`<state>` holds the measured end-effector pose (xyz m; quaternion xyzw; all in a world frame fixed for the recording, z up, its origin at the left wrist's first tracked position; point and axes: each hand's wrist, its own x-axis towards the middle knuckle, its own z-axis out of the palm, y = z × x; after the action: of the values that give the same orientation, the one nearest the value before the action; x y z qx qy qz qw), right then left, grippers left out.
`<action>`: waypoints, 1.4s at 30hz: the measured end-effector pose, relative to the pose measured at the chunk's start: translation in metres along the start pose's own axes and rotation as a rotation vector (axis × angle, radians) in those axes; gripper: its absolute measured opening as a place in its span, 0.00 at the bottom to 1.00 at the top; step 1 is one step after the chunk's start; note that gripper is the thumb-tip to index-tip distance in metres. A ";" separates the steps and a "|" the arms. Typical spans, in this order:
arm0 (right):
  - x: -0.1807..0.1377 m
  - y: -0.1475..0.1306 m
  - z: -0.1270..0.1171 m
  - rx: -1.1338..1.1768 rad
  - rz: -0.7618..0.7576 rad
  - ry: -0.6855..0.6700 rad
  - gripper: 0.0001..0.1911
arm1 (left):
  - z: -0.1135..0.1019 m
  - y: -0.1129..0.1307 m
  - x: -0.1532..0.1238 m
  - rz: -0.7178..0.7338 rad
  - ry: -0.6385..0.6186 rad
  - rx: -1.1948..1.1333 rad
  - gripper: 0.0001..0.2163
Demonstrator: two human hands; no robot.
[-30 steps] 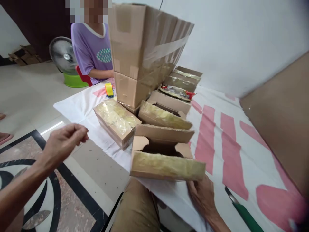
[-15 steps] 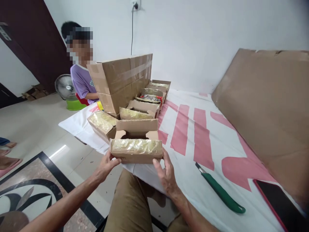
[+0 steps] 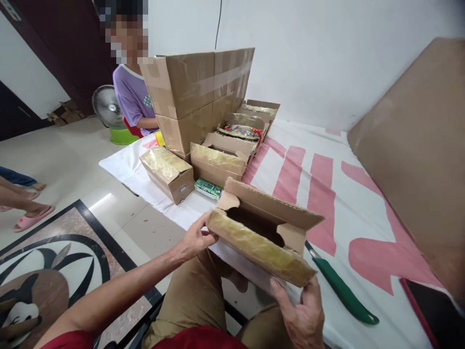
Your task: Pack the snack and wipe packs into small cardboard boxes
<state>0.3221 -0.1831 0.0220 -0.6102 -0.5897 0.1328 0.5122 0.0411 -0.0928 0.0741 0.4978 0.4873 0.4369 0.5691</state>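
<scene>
Open carton [image 3: 267, 228]: matt brown corrugated cardboard, raw torn edge on the raised flap; front face covered in glossy, crinkled yellowish film. Held at both ends by bare left hand [image 3: 194, 238] and right hand [image 3: 303, 315].

Just right of the carton: knife [image 3: 343, 291], smooth glossy green plastic handle, short grey metal blade.

Under the carton: table cover [image 3: 319, 194], white with pink bands, faint sheen, creased; cloth or plastic sheet, cannot tell.

Behind the carton: large boxes [image 3: 198, 97], matt cardboard with shiny clear tape strips.

Left of the carton: floor [image 3: 65, 242], polished stone-look tile, reflective.
</scene>
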 end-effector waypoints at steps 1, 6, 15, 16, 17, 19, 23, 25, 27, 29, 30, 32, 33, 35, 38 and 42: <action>0.006 0.002 -0.002 -0.020 0.032 0.036 0.32 | 0.009 0.000 0.006 0.014 -0.020 0.002 0.31; 0.026 0.013 -0.011 -0.068 0.143 0.170 0.33 | 0.031 -0.009 0.029 0.096 -0.083 -0.003 0.37; 0.012 0.050 -0.016 0.058 0.445 0.045 0.43 | -0.018 -0.030 0.011 0.133 0.163 0.299 0.19; 0.013 0.050 -0.015 0.059 0.439 0.057 0.42 | -0.018 -0.033 0.010 0.133 0.158 0.306 0.19; 0.015 0.050 -0.015 0.053 0.426 0.066 0.40 | -0.016 -0.034 0.010 0.140 0.151 0.306 0.19; 0.022 0.048 -0.014 0.048 0.391 0.063 0.37 | -0.006 -0.036 0.014 0.164 0.144 0.280 0.22; 0.031 0.038 -0.013 0.036 0.333 0.042 0.35 | 0.027 -0.027 0.031 0.174 0.135 0.173 0.33; 0.032 0.035 -0.012 0.021 0.318 0.028 0.33 | 0.045 -0.023 0.037 0.180 0.091 0.131 0.34; 0.032 0.035 -0.011 0.029 0.323 0.020 0.32 | 0.059 -0.022 0.038 0.213 0.040 0.106 0.33; 0.032 0.038 -0.011 0.037 0.347 0.039 0.31 | 0.062 -0.024 0.035 0.239 0.003 0.125 0.32; 0.033 0.040 -0.011 0.035 0.361 0.054 0.31 | 0.060 -0.026 0.032 0.251 0.012 0.167 0.31; 0.033 0.045 -0.012 0.028 0.382 0.069 0.32 | 0.044 -0.026 0.029 0.314 0.098 0.331 0.30; 0.033 0.047 -0.012 0.025 0.390 0.062 0.32 | 0.032 -0.024 0.029 0.374 0.172 0.452 0.29; 0.032 0.053 -0.013 0.016 0.409 0.032 0.33 | 0.005 -0.013 0.034 0.529 0.325 0.740 0.26; 0.033 0.061 -0.014 -0.003 0.436 -0.008 0.34 | -0.036 0.012 0.053 0.694 0.356 1.185 0.20; 0.037 0.067 -0.013 -0.036 0.430 -0.026 0.33 | -0.076 0.031 0.086 0.665 0.232 1.578 0.18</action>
<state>0.3811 -0.1426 -0.0083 -0.7290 -0.4549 0.2364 0.4535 -0.0220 0.0063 0.0923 0.8164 0.5323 0.1629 -0.1537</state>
